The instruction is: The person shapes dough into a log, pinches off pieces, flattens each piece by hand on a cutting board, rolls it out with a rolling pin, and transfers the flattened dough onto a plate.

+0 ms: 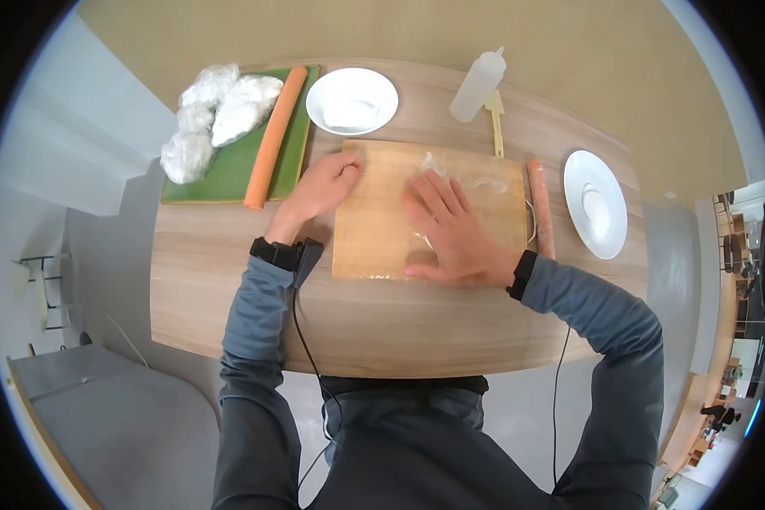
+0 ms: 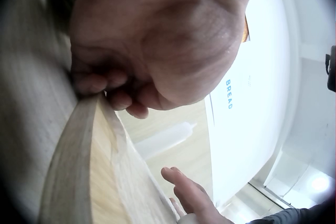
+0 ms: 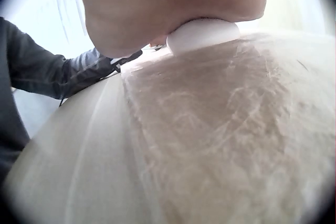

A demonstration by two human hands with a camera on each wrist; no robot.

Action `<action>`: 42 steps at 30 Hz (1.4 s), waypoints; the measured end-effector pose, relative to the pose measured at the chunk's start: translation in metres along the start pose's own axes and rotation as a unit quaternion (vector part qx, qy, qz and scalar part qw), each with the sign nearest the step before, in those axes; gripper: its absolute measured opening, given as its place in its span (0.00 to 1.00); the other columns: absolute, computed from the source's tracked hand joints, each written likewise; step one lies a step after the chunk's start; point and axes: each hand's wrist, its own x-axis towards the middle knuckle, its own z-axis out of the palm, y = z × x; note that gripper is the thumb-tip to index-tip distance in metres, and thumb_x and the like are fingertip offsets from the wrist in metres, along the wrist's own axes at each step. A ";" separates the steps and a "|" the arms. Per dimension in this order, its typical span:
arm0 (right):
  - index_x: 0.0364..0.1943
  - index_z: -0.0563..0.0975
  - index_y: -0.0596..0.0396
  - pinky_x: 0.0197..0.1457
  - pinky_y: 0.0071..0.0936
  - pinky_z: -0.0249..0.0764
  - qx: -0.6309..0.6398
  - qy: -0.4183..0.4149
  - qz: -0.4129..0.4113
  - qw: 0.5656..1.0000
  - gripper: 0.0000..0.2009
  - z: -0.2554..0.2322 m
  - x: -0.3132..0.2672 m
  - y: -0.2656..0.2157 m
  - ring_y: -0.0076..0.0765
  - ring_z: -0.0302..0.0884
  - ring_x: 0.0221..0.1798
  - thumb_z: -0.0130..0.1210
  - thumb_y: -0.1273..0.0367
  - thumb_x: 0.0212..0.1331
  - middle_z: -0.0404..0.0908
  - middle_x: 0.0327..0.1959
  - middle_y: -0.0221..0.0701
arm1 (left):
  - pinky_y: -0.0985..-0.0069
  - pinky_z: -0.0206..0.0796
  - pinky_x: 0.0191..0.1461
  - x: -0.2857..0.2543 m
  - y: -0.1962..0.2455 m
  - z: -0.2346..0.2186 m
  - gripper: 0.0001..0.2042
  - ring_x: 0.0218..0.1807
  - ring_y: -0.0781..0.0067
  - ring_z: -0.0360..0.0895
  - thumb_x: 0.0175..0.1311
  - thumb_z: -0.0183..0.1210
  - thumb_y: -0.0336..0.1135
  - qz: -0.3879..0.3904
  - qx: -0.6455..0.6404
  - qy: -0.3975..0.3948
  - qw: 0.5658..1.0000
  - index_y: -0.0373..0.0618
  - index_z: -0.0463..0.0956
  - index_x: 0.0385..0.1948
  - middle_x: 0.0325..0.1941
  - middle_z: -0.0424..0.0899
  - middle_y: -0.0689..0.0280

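Observation:
In the head view a wooden board [image 1: 370, 229] lies on the table with clear plastic film [image 1: 489, 183] spread over it. My left hand [image 1: 323, 185] grips the board at its far left corner, the fingers curled at the edge in the left wrist view. My right hand [image 1: 450, 229] lies over the middle of the film with fingers extended. In the right wrist view its palm presses on a smooth white lump [image 3: 202, 36], which looks like dough. The film [image 3: 220, 129] is wrinkled around it. From above, the hand hides most of the lump.
A green tray [image 1: 229, 183] at the left holds film-wrapped white lumps [image 1: 242, 110] and an orange rolling pin [image 1: 276, 140]. White plates [image 1: 316, 102] [image 1: 580, 174] stand behind and right. Squeeze bottle [image 1: 478, 85], pale yellow tool [image 1: 496, 127] and wrapped orange stick [image 1: 541, 208] lie near the board.

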 end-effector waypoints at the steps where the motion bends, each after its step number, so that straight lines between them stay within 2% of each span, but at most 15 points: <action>1: 0.77 0.60 0.63 0.84 0.71 0.45 0.000 -0.001 -0.004 1.000 0.50 0.001 0.001 0.001 0.67 0.43 0.86 0.65 0.42 0.61 0.56 0.79 0.54 | 0.73 0.64 0.41 0.000 0.001 0.001 0.08 0.35 0.77 0.67 0.74 0.48 0.31 -0.006 -0.004 -0.005 1.000 0.38 0.73 0.36 0.29 0.70 0.70; 9: 0.79 0.58 0.59 0.85 0.71 0.38 -0.009 -0.036 -0.005 0.999 0.51 -0.009 0.004 0.009 0.67 0.40 0.87 0.63 0.38 0.62 0.54 0.80 0.55 | 0.69 0.65 0.36 0.004 -0.009 -0.001 0.09 0.31 0.74 0.70 0.72 0.49 0.32 0.018 0.004 -0.012 1.000 0.38 0.76 0.37 0.26 0.74 0.65; 12: 0.79 0.59 0.58 0.87 0.64 0.37 0.105 -0.032 0.017 0.994 0.45 -0.006 0.004 0.022 0.65 0.38 0.88 0.60 0.43 0.68 0.50 0.83 0.50 | 0.70 0.64 0.36 0.001 -0.002 0.001 0.09 0.31 0.75 0.68 0.72 0.49 0.32 0.004 -0.005 -0.015 1.000 0.38 0.75 0.35 0.26 0.73 0.68; 14: 0.77 0.61 0.62 0.87 0.60 0.41 0.364 0.072 0.161 0.915 0.39 -0.003 0.006 0.032 0.62 0.44 0.86 0.54 0.46 0.74 0.59 0.78 0.53 | 0.71 0.64 0.36 0.002 -0.007 0.000 0.09 0.31 0.76 0.67 0.72 0.49 0.32 0.002 -0.016 -0.011 1.000 0.39 0.75 0.34 0.26 0.72 0.70; 18: 0.73 0.66 0.64 0.83 0.57 0.52 0.345 0.149 0.144 0.915 0.31 -0.023 0.025 0.046 0.62 0.55 0.80 0.52 0.55 0.77 0.67 0.73 0.53 | 0.72 0.64 0.36 0.006 -0.012 0.000 0.09 0.31 0.76 0.67 0.72 0.49 0.32 0.008 -0.015 -0.015 1.000 0.39 0.75 0.35 0.26 0.72 0.70; 20: 0.69 0.70 0.63 0.77 0.56 0.60 0.165 0.172 0.064 0.969 0.26 -0.012 0.035 0.054 0.60 0.63 0.73 0.54 0.60 0.75 0.72 0.67 0.50 | 0.72 0.64 0.36 0.004 -0.009 0.000 0.09 0.31 0.76 0.67 0.73 0.49 0.33 0.006 0.004 -0.009 1.000 0.39 0.75 0.35 0.26 0.72 0.69; 26: 0.70 0.70 0.58 0.80 0.62 0.57 -0.057 0.102 -0.072 0.991 0.29 -0.001 0.048 0.043 0.57 0.61 0.78 0.62 0.60 0.68 0.70 0.70 0.48 | 0.69 0.65 0.38 0.001 -0.008 0.001 0.10 0.32 0.71 0.69 0.73 0.49 0.33 0.036 -0.009 0.010 0.999 0.37 0.75 0.36 0.26 0.73 0.64; 30: 0.70 0.70 0.57 0.79 0.66 0.56 -0.083 0.117 -0.053 0.988 0.31 0.010 0.049 0.045 0.56 0.62 0.77 0.63 0.58 0.66 0.71 0.70 0.46 | 0.68 0.66 0.39 0.002 -0.011 0.000 0.10 0.32 0.69 0.70 0.72 0.49 0.33 0.036 0.003 -0.001 0.999 0.37 0.76 0.36 0.27 0.74 0.63; 33: 0.71 0.70 0.56 0.79 0.64 0.57 -0.108 0.105 -0.046 0.988 0.31 -0.002 0.048 0.045 0.55 0.63 0.77 0.64 0.59 0.66 0.71 0.70 0.46 | 0.68 0.66 0.39 0.005 -0.008 -0.001 0.09 0.33 0.70 0.70 0.72 0.49 0.32 0.010 0.004 -0.015 1.000 0.37 0.76 0.36 0.28 0.76 0.63; 35: 0.68 0.72 0.57 0.79 0.59 0.58 -0.045 0.100 -0.092 0.990 0.28 -0.007 0.048 0.043 0.53 0.68 0.73 0.59 0.56 0.71 0.75 0.66 0.46 | 0.69 0.67 0.41 0.004 -0.012 -0.002 0.09 0.34 0.71 0.72 0.72 0.49 0.31 0.015 -0.012 -0.027 0.999 0.37 0.77 0.36 0.30 0.78 0.64; 36: 0.68 0.72 0.57 0.79 0.59 0.58 -0.048 0.111 -0.085 0.989 0.28 -0.007 0.045 0.042 0.53 0.68 0.73 0.59 0.56 0.71 0.75 0.66 0.46 | 0.69 0.67 0.41 0.003 -0.010 -0.004 0.09 0.34 0.71 0.72 0.72 0.49 0.31 0.022 -0.002 -0.034 0.999 0.37 0.77 0.36 0.30 0.78 0.64; 38: 0.68 0.72 0.59 0.78 0.51 0.61 0.170 0.153 0.035 0.973 0.25 -0.009 0.031 0.043 0.52 0.73 0.69 0.58 0.60 0.73 0.75 0.65 0.46 | 0.70 0.69 0.43 0.002 -0.006 -0.002 0.10 0.36 0.71 0.75 0.73 0.51 0.32 0.034 0.013 -0.026 0.999 0.38 0.80 0.39 0.32 0.81 0.64; 39: 0.68 0.72 0.59 0.78 0.51 0.61 0.167 0.160 0.041 0.972 0.25 -0.020 0.020 0.041 0.52 0.73 0.69 0.58 0.60 0.73 0.75 0.65 0.46 | 0.70 0.69 0.43 0.001 -0.005 -0.001 0.10 0.36 0.71 0.75 0.73 0.51 0.32 0.041 0.016 -0.033 0.998 0.38 0.80 0.39 0.32 0.81 0.64; 41: 0.67 0.71 0.61 0.73 0.47 0.69 0.323 0.160 0.202 0.911 0.23 -0.051 -0.009 0.032 0.54 0.77 0.64 0.58 0.65 0.73 0.76 0.64 0.44 | 0.71 0.71 0.46 0.000 -0.003 -0.002 0.11 0.38 0.71 0.77 0.74 0.52 0.33 0.036 0.035 -0.022 0.999 0.38 0.83 0.42 0.36 0.84 0.63; 42: 0.67 0.71 0.61 0.73 0.47 0.69 0.318 0.166 0.209 0.910 0.23 -0.055 -0.030 0.034 0.54 0.77 0.64 0.58 0.65 0.73 0.76 0.64 0.44 | 0.71 0.72 0.48 -0.001 0.000 -0.005 0.12 0.41 0.70 0.79 0.76 0.54 0.35 0.018 0.053 -0.030 0.998 0.37 0.83 0.44 0.39 0.86 0.62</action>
